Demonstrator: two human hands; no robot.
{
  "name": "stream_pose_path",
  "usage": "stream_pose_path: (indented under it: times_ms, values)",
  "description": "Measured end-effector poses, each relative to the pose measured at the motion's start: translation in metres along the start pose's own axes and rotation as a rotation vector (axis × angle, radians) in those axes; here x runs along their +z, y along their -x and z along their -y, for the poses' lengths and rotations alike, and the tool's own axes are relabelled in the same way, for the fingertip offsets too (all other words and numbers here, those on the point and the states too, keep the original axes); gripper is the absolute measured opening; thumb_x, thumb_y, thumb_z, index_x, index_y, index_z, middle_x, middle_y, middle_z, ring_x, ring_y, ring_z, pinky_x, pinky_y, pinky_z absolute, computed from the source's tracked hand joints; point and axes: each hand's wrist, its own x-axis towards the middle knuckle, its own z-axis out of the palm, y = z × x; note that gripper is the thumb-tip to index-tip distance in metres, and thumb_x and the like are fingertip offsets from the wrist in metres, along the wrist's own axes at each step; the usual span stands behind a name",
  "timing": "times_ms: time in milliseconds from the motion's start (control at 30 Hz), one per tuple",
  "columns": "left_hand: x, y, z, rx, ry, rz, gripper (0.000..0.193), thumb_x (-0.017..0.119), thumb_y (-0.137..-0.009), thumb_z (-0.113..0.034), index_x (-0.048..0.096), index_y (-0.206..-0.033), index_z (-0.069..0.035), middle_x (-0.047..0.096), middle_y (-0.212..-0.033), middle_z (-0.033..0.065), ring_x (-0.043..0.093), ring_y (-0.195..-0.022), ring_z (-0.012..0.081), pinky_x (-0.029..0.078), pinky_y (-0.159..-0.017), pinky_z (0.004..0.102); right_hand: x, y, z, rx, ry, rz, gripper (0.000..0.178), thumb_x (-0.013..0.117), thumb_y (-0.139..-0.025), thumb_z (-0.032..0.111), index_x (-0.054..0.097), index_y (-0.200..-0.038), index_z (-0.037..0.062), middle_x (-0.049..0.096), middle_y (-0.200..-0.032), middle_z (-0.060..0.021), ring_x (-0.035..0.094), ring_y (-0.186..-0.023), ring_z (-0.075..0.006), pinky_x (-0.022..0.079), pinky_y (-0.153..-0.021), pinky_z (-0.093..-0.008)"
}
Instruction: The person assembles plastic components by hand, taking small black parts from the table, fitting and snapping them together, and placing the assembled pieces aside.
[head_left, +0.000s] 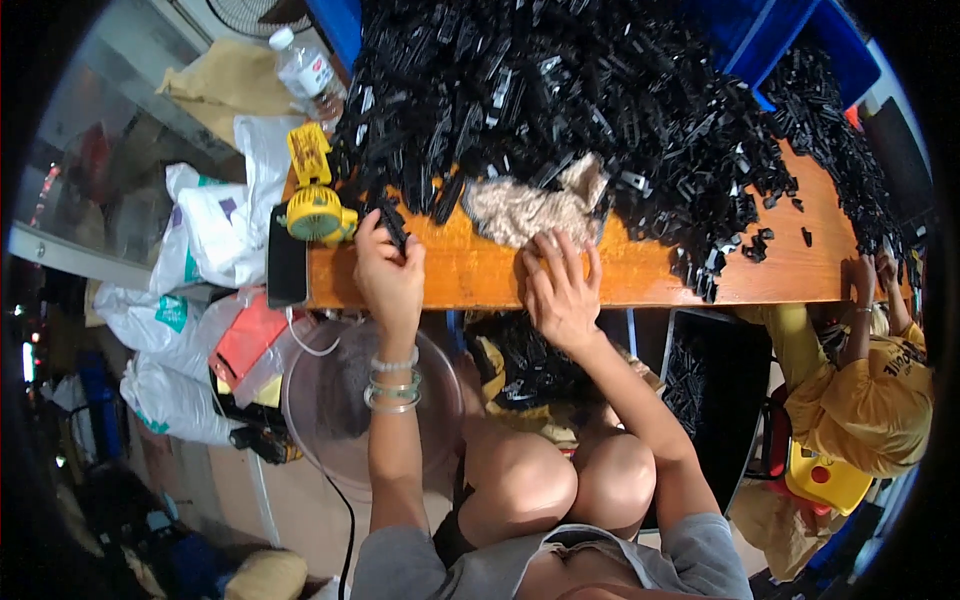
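Observation:
My left hand point(391, 275) is closed around a small black plastic part point(393, 224) above the table's front edge, just right of a yellow mini fan point(322, 215). Bracelets circle that wrist. Flat on the wooden table point(440, 270), my right hand point(562, 290) has its fingers stretched out. Its fingertips touch the lower edge of a crumpled beige patterned cloth point(535, 208). Behind both hands rises a wide heap of black plastic parts point(540, 90); their exact kind is too small to make out.
A bottle point(305, 72) stands at the back left. White bags point(210, 230) sit beside the table. Under its edge are a clear round tub point(365, 400) and a black bin point(715, 390). Blue crates point(775, 45) stand at the back right. Another person in yellow point(870, 390) works at the far right.

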Motion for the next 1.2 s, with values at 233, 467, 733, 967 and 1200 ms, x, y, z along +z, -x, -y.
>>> stream_pose_path:
  times_ms: [233, 467, 733, 967, 1200]
  values:
    - [-0.099, 0.119, 0.071, -0.362, -0.014, 0.035, 0.039, 0.068, -0.082, 0.002, 0.059, -0.12, 0.0, 0.063, -0.099, 0.008, 0.059, -0.082, 0.0116, 0.049, -0.07, 0.0239, -0.002, -0.009, -0.003, -0.018, 0.039, 0.0, 0.039, 0.06, -0.081, 0.023, 0.06, -0.118, 0.0083, 0.054, -0.13, -0.0102, 0.043, -0.131, -0.0291, 0.018, -0.113, -0.0536]
    - [-0.135, 0.14, 0.154, -0.758, 0.211, 0.257, 0.031, 0.073, -0.076, -0.002, 0.065, -0.106, 0.003, 0.068, -0.088, 0.0099, 0.064, -0.079, 0.0156, 0.051, -0.07, 0.0259, 0.0, -0.003, 0.001, -0.02, 0.073, 0.022, 0.035, 0.06, -0.081, 0.021, 0.061, -0.114, 0.0094, 0.057, -0.128, -0.008, 0.045, -0.13, -0.0271, 0.018, -0.113, -0.0525]
    - [-0.117, 0.161, 0.17, -0.605, -0.329, 0.782, 0.028, 0.072, -0.067, -0.006, 0.065, -0.092, 0.004, 0.067, -0.083, 0.0216, 0.065, -0.082, 0.0376, 0.051, -0.076, 0.0375, 0.0, 0.0, -0.005, -0.027, 0.118, 0.01, 0.035, 0.06, -0.081, 0.022, 0.06, -0.114, 0.0095, 0.056, -0.129, -0.0078, 0.044, -0.131, -0.0264, 0.017, -0.113, -0.0542]
    - [-0.137, 0.177, 0.177, -0.438, -0.718, 0.658, 0.03, 0.068, -0.074, -0.004, 0.067, -0.104, -0.001, 0.069, -0.098, 0.0184, 0.065, -0.089, 0.0381, 0.051, -0.081, 0.0406, 0.002, -0.002, -0.006, -0.06, 0.098, -0.036, 0.034, 0.059, -0.083, 0.023, 0.058, -0.113, 0.0093, 0.055, -0.128, -0.0084, 0.044, -0.131, -0.0266, 0.016, -0.113, -0.0551]
    - [-0.117, 0.128, 0.085, -0.532, 0.236, 0.385, 0.019, 0.065, -0.086, 0.0, 0.062, -0.103, 0.003, 0.066, -0.085, 0.0038, 0.063, -0.071, 0.0112, 0.05, -0.066, 0.0245, 0.009, 0.004, -0.006, -0.06, 0.042, -0.032, 0.032, 0.056, -0.084, 0.025, 0.059, -0.111, 0.0073, 0.052, -0.131, -0.011, 0.04, -0.133, -0.028, 0.017, -0.112, -0.057]
